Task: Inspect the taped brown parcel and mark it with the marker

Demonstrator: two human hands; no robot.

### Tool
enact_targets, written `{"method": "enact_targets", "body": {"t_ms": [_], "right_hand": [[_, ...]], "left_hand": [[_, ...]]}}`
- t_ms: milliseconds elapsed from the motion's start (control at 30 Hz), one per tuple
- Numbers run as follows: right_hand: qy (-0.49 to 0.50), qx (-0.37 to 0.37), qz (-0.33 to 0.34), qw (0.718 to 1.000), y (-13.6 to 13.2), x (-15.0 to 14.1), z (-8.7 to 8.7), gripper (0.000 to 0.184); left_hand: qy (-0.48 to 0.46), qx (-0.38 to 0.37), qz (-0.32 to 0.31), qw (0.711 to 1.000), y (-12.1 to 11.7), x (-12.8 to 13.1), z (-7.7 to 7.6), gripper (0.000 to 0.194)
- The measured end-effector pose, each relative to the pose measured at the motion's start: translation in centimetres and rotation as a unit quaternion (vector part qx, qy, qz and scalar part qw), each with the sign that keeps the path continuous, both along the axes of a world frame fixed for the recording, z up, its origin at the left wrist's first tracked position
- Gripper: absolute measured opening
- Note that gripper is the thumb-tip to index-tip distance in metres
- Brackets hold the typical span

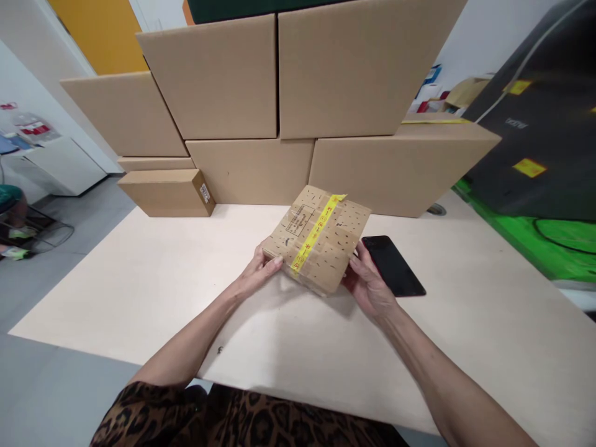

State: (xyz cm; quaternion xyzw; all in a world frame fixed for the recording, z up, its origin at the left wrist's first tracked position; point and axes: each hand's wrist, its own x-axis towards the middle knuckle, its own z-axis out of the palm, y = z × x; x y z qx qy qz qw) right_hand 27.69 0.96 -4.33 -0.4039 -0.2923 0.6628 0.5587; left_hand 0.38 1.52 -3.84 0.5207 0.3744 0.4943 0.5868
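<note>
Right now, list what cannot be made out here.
In the head view:
Taped box: inside shut away by cardboard; underside faces away.
Left hand: most fingers hidden by that box.
Right hand: some fingertips hidden behind it.
Printed panel on the box: lettering too small.
Dark green item: cut off by the top edge.

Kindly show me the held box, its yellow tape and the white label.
Held box [331,249]: head view, printed face near its middle.
Yellow tape [318,232]: head view, middle of the strip.
White label [205,193]: head view, centre of its surface.
</note>
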Motion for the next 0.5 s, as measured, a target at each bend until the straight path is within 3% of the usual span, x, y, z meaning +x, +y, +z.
{"method": "enact_targets", "body": {"t_ms": [233,367,433,500], "right_hand": [[0.004,-0.006,-0.008,1.000,-0.3,-0.3,-0.4,0.071],[-0.027,0.040,-0.018,0.999,-0.1,-0.2,-1.0,0.057],[-0.029,0.043,-0.020,0.998,0.2,-0.1,-1.3,0.055],[-0.024,0.035,-0.035,0.999,0.4,0.2,-1.5,0.056]], "left_hand": [[0.085,0.082,-0.078,0.990,-0.1,-0.1,0.2,0.086],[0.160,0.149,-0.064,0.974,-0.1,-0.5,-0.7,0.119],[0.212,0.205,-0.060,0.954,-0.1,-0.7,-0.9,0.138],[0.245,0.264,-0.052,0.931,0.1,-1.0,-1.1,0.144]]}}
